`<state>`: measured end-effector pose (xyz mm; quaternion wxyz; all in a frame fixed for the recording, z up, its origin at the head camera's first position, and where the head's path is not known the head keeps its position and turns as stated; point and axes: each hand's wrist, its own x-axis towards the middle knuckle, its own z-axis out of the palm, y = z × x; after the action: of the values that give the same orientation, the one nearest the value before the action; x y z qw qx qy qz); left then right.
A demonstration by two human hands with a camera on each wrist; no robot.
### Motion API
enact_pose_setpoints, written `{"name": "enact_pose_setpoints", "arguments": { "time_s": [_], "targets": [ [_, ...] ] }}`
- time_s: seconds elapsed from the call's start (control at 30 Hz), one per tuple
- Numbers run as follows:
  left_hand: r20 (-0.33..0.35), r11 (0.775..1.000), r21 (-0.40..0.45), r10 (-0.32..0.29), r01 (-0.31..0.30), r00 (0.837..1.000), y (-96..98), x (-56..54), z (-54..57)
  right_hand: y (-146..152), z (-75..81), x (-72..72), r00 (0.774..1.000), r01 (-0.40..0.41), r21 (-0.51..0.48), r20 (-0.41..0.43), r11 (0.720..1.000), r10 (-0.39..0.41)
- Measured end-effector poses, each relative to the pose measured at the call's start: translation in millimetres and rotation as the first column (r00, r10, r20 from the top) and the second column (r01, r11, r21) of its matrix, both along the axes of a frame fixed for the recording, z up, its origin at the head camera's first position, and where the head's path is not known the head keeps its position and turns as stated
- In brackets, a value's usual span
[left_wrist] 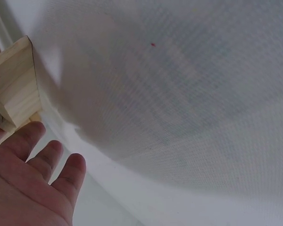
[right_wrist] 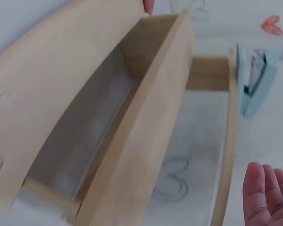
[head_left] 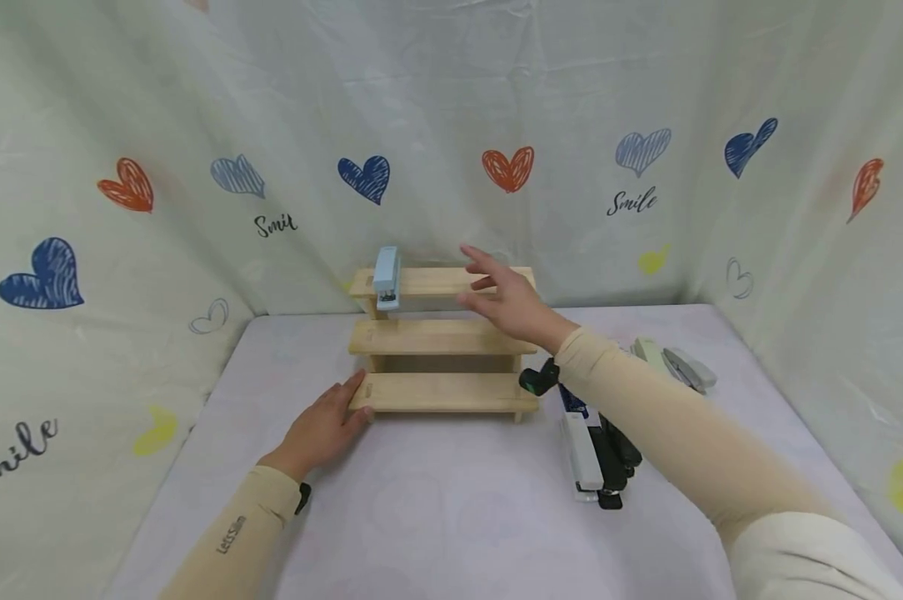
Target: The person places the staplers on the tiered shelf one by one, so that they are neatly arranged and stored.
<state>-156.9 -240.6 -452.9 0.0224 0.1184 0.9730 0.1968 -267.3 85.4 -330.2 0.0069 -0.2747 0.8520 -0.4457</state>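
Note:
A three-step wooden rack stands on the table near the back curtain. On the left of its top step sits a light blue stapler, also in the right wrist view as a blue stapler. My left hand rests against the left end of the bottom step, thumb near the front edge. In the left wrist view its fingers are extended beside the wooden end. My right hand hovers over the right part of the top step, holding nothing, fingers loosely spread.
Right of the rack, partly under my right forearm, lie a white stapler, a black stapler and a dark green object. Farther right are a pale green stapler and a grey one. A heart-printed curtain surrounds the table.

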Motion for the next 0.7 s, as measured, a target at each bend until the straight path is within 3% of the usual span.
{"name": "enact_pose_setpoints", "arguments": {
  "time_s": [0.17, 0.47, 0.7],
  "targets": [
    [-0.001, 1.0, 0.001, -0.005, 0.005, 1.0, 0.2, 0.4, 0.7, 55.0, 3.8, 4.5, 0.995, 0.102, 0.014, 0.015, 0.995, -0.102],
    [0.0, 1.0, 0.011, -0.015, 0.015, 1.0, 0.4, 1.5, 0.1, 149.4, 2.6, 21.9, 0.961, 0.27, 0.058, 0.041, 0.961, -0.273],
    [-0.002, 1.0, 0.012, -0.017, 0.017, 1.0, 1.1, 0.9, 1.2, 207.6, -17.1, 42.7, 0.933, 0.351, 0.117, 0.038, 0.929, -0.357]
  ]
}}
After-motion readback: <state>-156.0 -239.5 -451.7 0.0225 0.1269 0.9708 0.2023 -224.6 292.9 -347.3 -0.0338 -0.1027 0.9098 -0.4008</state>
